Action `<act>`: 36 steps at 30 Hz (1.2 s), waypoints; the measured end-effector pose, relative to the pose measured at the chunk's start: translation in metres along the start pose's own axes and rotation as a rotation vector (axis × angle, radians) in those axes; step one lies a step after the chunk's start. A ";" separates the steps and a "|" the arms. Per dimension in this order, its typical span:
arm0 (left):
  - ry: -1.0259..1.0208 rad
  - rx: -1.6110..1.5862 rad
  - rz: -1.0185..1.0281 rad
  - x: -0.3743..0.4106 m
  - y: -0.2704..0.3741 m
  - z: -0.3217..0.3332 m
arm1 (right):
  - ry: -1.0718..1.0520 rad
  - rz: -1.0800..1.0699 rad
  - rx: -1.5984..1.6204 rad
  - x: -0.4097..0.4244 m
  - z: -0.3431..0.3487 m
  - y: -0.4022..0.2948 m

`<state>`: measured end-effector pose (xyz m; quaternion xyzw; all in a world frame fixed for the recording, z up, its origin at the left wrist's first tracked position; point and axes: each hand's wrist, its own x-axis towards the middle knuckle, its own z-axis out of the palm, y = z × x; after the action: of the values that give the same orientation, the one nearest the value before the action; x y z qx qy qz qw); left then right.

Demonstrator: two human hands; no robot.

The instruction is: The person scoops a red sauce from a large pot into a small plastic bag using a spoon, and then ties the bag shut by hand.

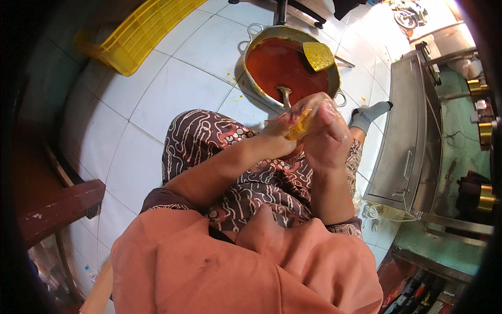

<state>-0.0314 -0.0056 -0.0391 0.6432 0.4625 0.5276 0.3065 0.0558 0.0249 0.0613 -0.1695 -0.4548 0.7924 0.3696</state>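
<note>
Both hands meet above my lap on a clear plastic bag [300,125] with orange liquid in it. My left hand [280,129] closes on the bag from the left, and my right hand [328,135] grips it from the other side. Just beyond them on the floor stands a wide metal pot [257,88] with two loop handles. Red-orange liquid [274,62] lies inside it. A metal utensil [285,94] sticks out of the liquid towards my hands, its lower end hidden. A yellow, residue-coated spatula-like utensil [318,57] rests at the pot's right side.
White floor tiles [192,90] carry orange spots near the pot. A yellow plastic crate [133,39] lies at the upper left. My grey-socked foot [370,113] is right of the pot, beside a steel cabinet [396,129]. A brown wooden table corner [66,204] juts in at left.
</note>
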 end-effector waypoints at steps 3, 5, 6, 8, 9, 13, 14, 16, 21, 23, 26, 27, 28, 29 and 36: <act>0.001 0.053 -0.051 0.004 0.018 -0.014 | -0.091 -0.057 -0.205 0.004 -0.004 -0.012; -0.021 -0.053 -0.185 0.001 0.024 -0.022 | -0.149 -0.014 -0.184 0.001 -0.012 -0.017; -0.116 -0.185 -0.263 0.001 0.023 -0.030 | -0.172 0.024 -0.114 0.000 -0.013 -0.018; -0.212 -0.158 -0.320 0.001 0.030 -0.038 | -0.235 0.109 -0.163 -0.004 -0.037 -0.015; -0.264 -0.144 -0.351 0.000 0.033 -0.041 | -0.286 0.085 -0.356 -0.003 -0.041 -0.008; -0.285 0.141 -0.139 -0.010 0.023 -0.032 | -0.336 0.015 -0.690 -0.010 -0.031 0.011; -0.277 0.094 -0.162 -0.011 0.029 -0.032 | -0.240 0.078 -0.687 -0.014 -0.023 0.013; -0.162 0.028 -0.272 -0.010 0.043 -0.027 | -0.125 0.061 -0.730 -0.017 -0.021 0.020; -0.024 0.388 -0.064 -0.019 0.019 0.003 | -0.102 0.031 -0.417 -0.026 -0.033 0.024; -0.015 0.489 -0.055 -0.019 0.020 0.011 | -0.106 0.012 -0.416 -0.030 -0.038 0.022; -0.244 0.549 -0.374 -0.007 0.036 0.006 | 0.059 -0.062 -0.486 -0.038 -0.032 0.015; -0.185 0.508 -0.342 -0.007 0.038 0.006 | 0.075 -0.100 -0.516 -0.039 -0.035 0.016; -0.127 0.467 -0.310 -0.008 0.039 0.006 | 0.092 -0.137 -0.546 -0.039 -0.042 0.018; -0.070 0.424 -0.277 -0.008 0.040 0.005 | 0.109 -0.175 -0.577 -0.040 -0.046 0.018; 0.076 0.651 -0.105 -0.011 0.027 0.013 | 0.133 -0.075 -0.788 -0.053 -0.039 0.011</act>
<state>-0.0122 -0.0249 -0.0228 0.6624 0.6508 0.3591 0.0940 0.1104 0.0053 0.0281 -0.3323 -0.7049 0.5305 0.3336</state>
